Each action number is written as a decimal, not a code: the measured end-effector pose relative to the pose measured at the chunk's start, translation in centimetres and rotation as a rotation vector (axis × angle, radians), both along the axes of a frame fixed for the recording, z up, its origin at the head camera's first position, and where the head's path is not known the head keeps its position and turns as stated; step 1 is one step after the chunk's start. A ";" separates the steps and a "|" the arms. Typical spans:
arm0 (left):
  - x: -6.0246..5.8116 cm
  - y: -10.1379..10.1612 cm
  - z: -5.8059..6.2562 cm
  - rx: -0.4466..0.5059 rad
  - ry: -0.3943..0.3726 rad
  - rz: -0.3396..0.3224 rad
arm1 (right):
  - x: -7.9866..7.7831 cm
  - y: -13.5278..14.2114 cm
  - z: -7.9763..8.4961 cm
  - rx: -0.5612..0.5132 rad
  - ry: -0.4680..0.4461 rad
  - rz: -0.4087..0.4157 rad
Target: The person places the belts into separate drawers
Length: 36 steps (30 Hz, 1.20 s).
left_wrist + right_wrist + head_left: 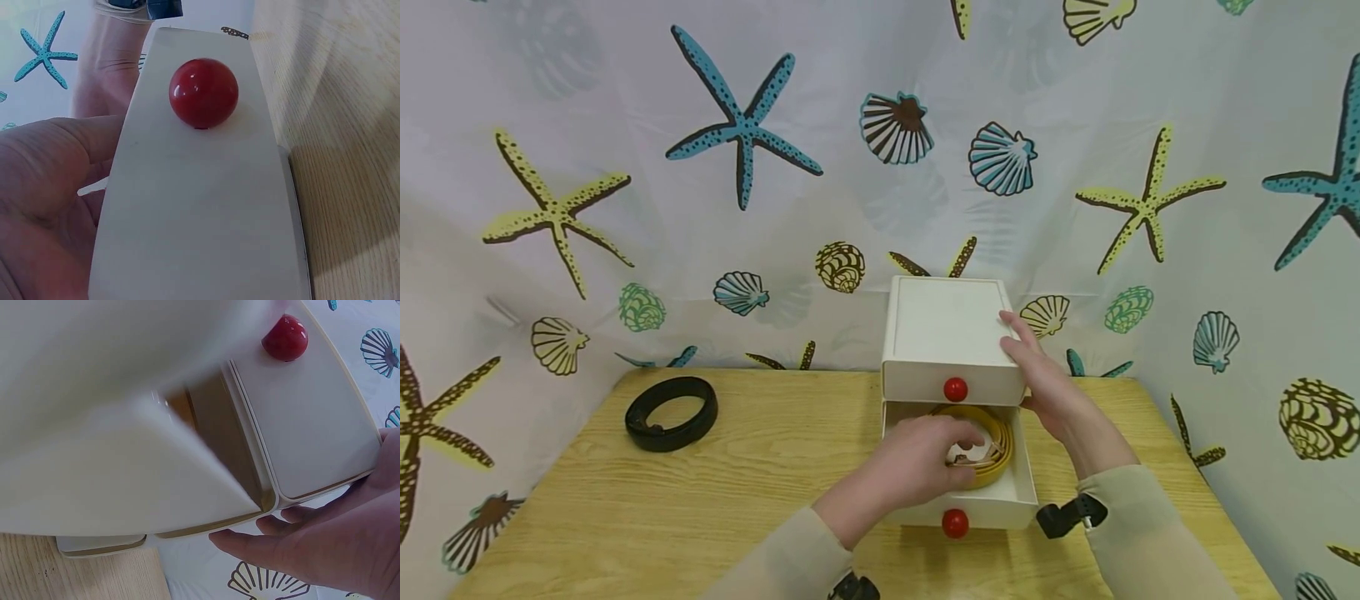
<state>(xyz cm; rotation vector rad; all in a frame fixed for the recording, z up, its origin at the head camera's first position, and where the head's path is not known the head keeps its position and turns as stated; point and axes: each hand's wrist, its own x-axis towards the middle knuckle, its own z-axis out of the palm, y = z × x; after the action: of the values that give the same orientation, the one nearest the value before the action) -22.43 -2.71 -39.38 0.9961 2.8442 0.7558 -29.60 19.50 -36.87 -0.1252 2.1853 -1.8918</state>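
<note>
A small white two-drawer box (951,321) with red knobs stands on the table. Its lower drawer (1018,492) is pulled out, and a coiled yellow belt (1003,450) with a buckle lies inside. My left hand (917,458) reaches into that drawer over the left part of the coil, thumb and index finger apart near the buckle. Its other fingertips are hidden, so whether it grips the belt is unclear. My right hand (1052,379) rests against the box's right side and top edge, its fingers (244,547) stretched along the side in the right wrist view.
A coiled black belt (672,414) lies at the back left of the wooden table (625,508). A white cloth (820,225) with starfish and shells hangs behind and at both sides. The upper drawer (917,383) is closed.
</note>
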 end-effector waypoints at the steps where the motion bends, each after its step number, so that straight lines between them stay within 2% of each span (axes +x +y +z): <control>1: 0.1 0.0 0.0 0.016 0.000 0.008 | 0.0 0.0 0.0 0.000 0.001 0.001; 9: 0.8 -0.3 0.6 0.112 0.032 0.064 | -0.1 0.1 -0.2 -0.002 0.008 0.005; 21: 3.1 -0.6 1.5 0.406 -0.062 0.149 | -0.1 0.0 -0.2 -0.003 0.007 0.005; 29: 4.7 -1.1 1.6 0.620 -0.192 0.164 | -0.1 0.0 -0.1 0.000 0.011 0.006; 36: 6.4 -1.6 1.5 0.705 -0.345 0.165 | 0.0 -0.1 -0.1 0.000 0.008 -0.002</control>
<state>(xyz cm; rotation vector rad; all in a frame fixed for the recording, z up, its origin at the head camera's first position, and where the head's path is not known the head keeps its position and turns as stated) -16.08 -4.31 -37.88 0.5726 2.3956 1.8181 -29.65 19.37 -37.01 -0.1304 2.1917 -1.8953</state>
